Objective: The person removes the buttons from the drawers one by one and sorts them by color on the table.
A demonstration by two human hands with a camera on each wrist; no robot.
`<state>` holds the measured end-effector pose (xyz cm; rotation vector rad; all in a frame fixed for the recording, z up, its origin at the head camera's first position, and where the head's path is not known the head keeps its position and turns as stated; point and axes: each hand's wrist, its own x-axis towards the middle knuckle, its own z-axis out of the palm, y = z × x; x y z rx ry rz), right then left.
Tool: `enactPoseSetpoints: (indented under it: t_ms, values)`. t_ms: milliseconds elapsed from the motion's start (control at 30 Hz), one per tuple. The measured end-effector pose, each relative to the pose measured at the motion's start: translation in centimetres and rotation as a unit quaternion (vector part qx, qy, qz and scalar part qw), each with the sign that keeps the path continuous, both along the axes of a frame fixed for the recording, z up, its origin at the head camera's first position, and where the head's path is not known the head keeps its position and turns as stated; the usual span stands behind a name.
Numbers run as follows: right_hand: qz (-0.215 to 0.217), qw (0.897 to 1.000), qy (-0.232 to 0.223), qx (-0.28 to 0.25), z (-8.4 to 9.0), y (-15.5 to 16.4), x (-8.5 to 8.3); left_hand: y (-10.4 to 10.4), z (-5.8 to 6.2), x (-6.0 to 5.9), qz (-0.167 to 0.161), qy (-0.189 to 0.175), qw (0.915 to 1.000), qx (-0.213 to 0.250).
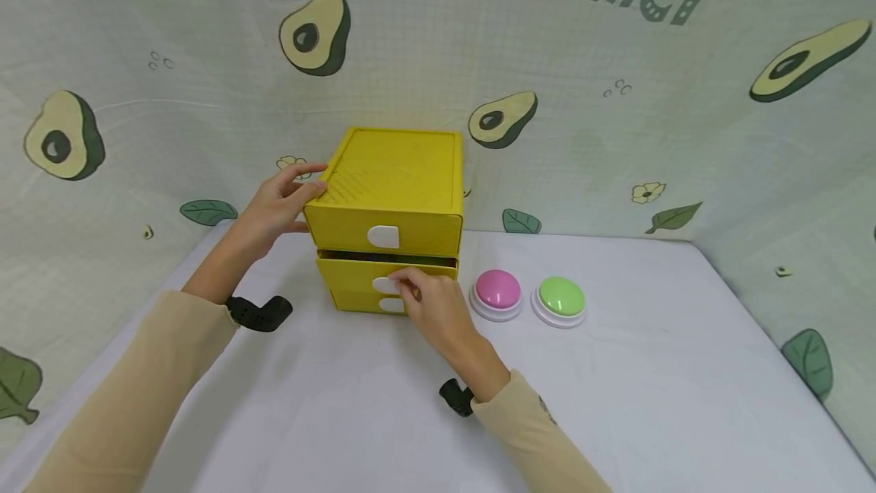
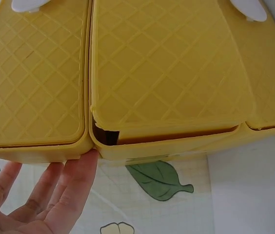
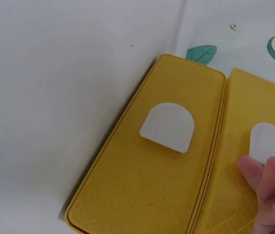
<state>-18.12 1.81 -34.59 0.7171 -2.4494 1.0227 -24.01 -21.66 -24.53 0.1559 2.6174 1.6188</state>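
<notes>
The left hand [image 1: 280, 200] rests with straight fingers against the upper left edge of the yellow drawer unit [image 1: 393, 181], which stands mid-surface [image 1: 650, 402] near the backdrop. Its 3 drawers are stacked; the middle drawer [image 1: 356, 271] sits slightly pulled out, a dark gap showing above its front. The right hand [image 1: 431, 303] is directly in front of it, fingertips pinching the white tab handle [image 1: 383, 284]. The drawer's slide axis runs straight toward the person. Further right sit a pink button [image 1: 497, 289] and a green button [image 1: 561, 297].
</notes>
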Motion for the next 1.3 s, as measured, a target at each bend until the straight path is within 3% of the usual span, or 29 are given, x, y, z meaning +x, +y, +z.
enactPoseSetpoints:
  t_ms: [367,1300]
  values:
    - [-0.001,1.000,0.015,0.014,0.0,0.1,1.3,0.1,0.0,0.0,0.001,0.002,1.0000,-0.008]
    - [0.009,0.999,0.021,0.030,0.1,0.2,2.8,0.1,-0.1,-0.1,-0.001,0.004,1.0000,-0.006]
